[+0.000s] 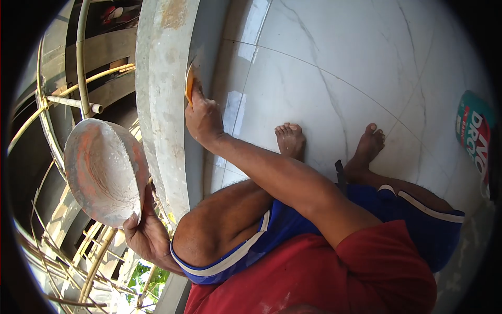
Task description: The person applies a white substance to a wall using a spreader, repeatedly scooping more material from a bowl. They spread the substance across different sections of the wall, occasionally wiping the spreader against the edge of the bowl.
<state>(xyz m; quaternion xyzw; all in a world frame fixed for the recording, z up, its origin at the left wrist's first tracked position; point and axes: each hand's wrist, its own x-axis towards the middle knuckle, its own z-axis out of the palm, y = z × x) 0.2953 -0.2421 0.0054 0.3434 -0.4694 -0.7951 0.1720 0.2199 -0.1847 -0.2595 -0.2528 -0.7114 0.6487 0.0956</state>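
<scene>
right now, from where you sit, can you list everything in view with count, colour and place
flat orange scraper: 1, orange, in the right hand
shallow round bowl: 1, grey with reddish stains, in the left hand
smeared paste: uncounted, whitish, inside the bowl
slender bamboo poles: many, yellowish, picture's left
glossy marbled floor tiles: several, white with grey veins, top centre to right
long concrete ledge: 1, grey, between poles and tiles
printed container: 1, teal with red and white, far right
leaves: uncounted, green, bottom left
short-sleeved shirt: 1, red, bottom centre
trimmed shorts: 1 pair, blue and white, above the shirt
feet: 2, bare, on the tiles
hands: 2, bare, left of centre
</scene>
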